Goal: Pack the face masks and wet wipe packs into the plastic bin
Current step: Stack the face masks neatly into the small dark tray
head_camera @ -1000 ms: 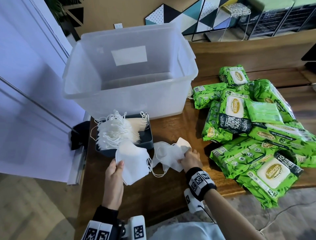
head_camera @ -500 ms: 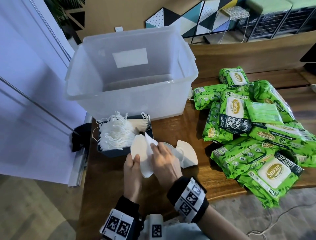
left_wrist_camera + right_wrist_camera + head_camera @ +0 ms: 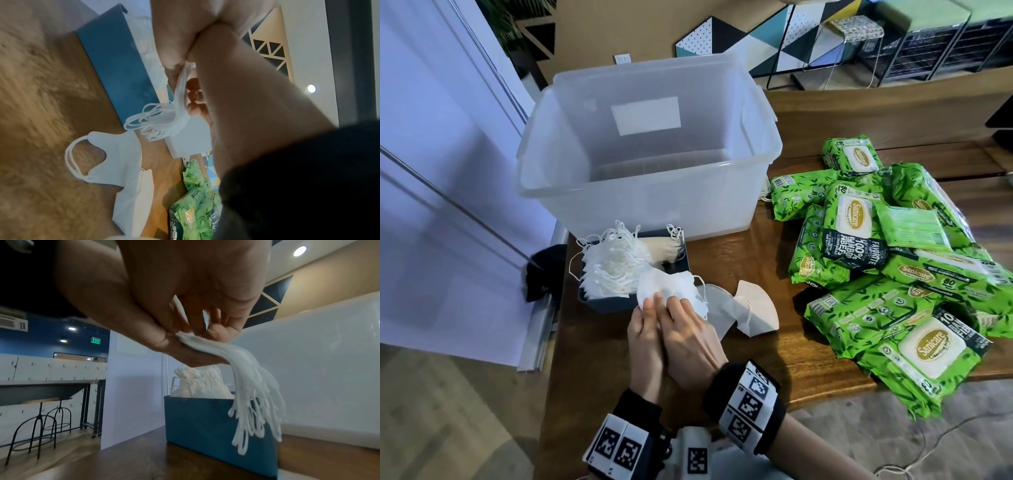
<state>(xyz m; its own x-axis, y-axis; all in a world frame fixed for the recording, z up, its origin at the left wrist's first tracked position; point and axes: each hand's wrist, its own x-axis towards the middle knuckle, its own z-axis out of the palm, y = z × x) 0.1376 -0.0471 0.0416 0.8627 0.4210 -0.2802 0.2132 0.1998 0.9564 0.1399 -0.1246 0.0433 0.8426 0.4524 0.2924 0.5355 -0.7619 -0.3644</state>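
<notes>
A small stack of white face masks is pinched between my left hand and my right hand, just in front of the dark blue box full of masks. Their ear loops dangle below my fingers. In the left wrist view the stack of held masks shows edge-on. More loose masks lie on the wooden table to the right of my hands. The clear plastic bin stands behind the box, with nothing visible inside. Green wet wipe packs are heaped at the right.
The wooden table's left edge runs beside a white panel. A black item hangs at that edge. Stools and shelving stand in the background.
My hands came together from apart; the masks each held are now joined into one stack, lifted slightly toward the blue box. Two masks stay on the table.
</notes>
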